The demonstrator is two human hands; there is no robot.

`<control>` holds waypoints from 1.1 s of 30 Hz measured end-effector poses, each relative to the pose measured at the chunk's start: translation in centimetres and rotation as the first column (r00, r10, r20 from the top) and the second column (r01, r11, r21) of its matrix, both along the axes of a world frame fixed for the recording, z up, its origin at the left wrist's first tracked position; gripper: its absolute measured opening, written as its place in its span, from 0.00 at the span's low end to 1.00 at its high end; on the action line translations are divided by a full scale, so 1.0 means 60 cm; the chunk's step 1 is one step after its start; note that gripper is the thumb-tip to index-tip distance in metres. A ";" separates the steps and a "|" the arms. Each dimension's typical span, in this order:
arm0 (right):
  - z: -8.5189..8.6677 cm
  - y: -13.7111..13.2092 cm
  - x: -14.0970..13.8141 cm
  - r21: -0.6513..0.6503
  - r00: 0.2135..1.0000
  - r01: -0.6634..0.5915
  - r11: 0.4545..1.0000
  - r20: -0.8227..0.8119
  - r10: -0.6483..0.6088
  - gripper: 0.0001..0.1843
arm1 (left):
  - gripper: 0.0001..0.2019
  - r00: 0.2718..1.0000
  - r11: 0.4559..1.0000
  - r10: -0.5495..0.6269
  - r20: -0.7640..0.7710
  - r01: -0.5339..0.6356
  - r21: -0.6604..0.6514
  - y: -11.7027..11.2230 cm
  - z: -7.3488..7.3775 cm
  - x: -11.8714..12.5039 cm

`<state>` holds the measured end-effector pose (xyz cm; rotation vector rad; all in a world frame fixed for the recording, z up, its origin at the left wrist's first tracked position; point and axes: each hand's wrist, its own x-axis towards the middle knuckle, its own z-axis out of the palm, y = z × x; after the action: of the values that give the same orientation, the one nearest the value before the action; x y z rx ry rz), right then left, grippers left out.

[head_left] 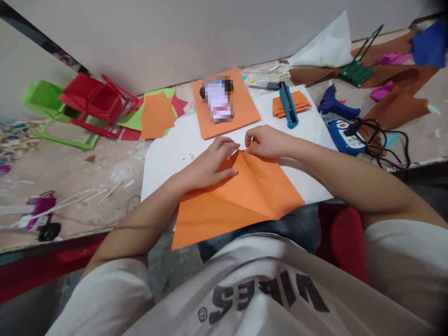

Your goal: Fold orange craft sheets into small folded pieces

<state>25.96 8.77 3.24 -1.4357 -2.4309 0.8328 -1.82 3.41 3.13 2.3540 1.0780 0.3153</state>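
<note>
A large orange paper sheet (245,196) lies partly folded on a white board (168,154), its near corner hanging over the table edge toward my lap. My left hand (210,163) rests flat on the folded left flap, fingers stretched along the crease. My right hand (266,141) pinches the sheet's top point, fingers curled onto the paper. The two hands almost meet at the paper's far tip.
Behind the board lie another orange sheet (227,109) with a blurred object on it, a blue utility knife (289,106) on folded orange paper, a blue glue gun (336,106) with black cable, loose coloured sheets (157,114), and red and green paper chairs (80,105).
</note>
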 end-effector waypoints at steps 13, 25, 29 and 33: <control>0.008 -0.002 0.012 0.035 0.977 0.013 0.999 0.211 -0.020 0.07 | 0.45 0.946 0.958 -0.242 -0.215 0.268 0.105 -0.030 -0.021 -0.002; 0.001 0.011 0.026 0.037 0.964 0.022 0.999 0.265 -0.031 0.09 | 0.50 0.916 0.955 -0.225 -0.333 0.274 0.109 -0.037 -0.022 0.006; -0.005 0.013 0.027 0.025 0.969 0.010 1.000 0.248 -0.016 0.11 | 0.49 0.910 0.959 -0.222 -0.350 0.268 0.088 -0.045 -0.028 0.007; -0.005 0.011 0.026 0.034 0.957 -0.019 0.999 0.291 0.008 0.11 | 0.50 0.908 0.960 -0.230 -0.349 0.271 0.073 -0.047 -0.034 0.006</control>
<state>27.51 9.46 2.94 -1.6316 -2.6526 0.6127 -1.48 0.61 1.10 2.6861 0.9047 -0.1300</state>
